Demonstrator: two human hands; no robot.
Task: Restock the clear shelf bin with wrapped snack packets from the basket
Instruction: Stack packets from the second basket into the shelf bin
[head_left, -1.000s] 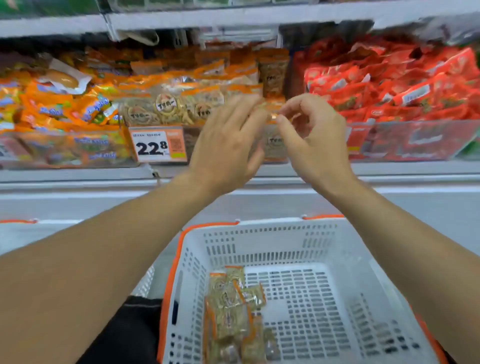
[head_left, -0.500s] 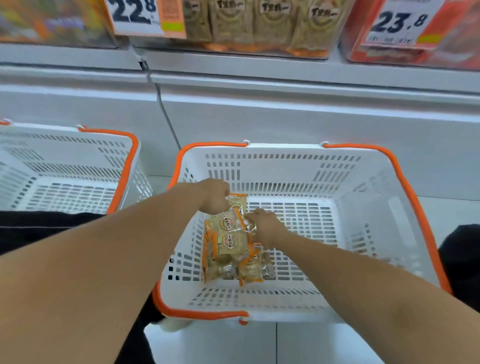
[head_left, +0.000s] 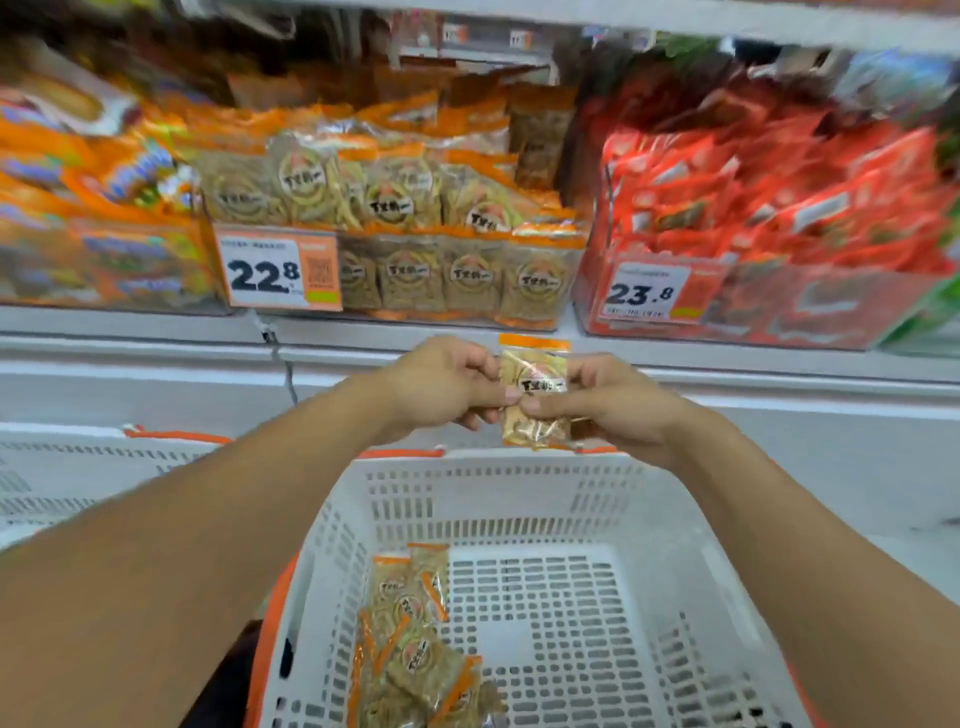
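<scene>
- Whereas half a second ago both my hands were down among the packets in the basket (head_left: 519, 499), they are now raised in front of the shelf edge, and between them is one snack packet (head_left: 535, 395).
- My left hand (head_left: 447, 384) pinches the packet's left edge with curled fingers; my right hand (head_left: 597, 400) pinches the right side, thumb across its front. Both are clamped on that same packet, which stands upright, orange strip on top.
- I take it the pick-up is done and the carry is under way: the packet hangs above the basket's far rim and just below the clear shelf bin (head_left: 447, 291), not yet inside it.
- Counted: one packet in my hands; one loose heap of remaining packets (head_left: 415, 654) in the basket's near left corner, perhaps five or six, too overlapped to count surely.
- Four packets stand upright along the bin's front wall, with more heaped above them, too blurred to number.
- Two price tags: 22.8 tag (head_left: 278, 273) on this bin, 23.8 tag (head_left: 647, 293) on the red-packet bin (head_left: 779, 306) to the right.
- Two baskets: mine, and a second basket (head_left: 78, 467) partly in view at the left.
</scene>
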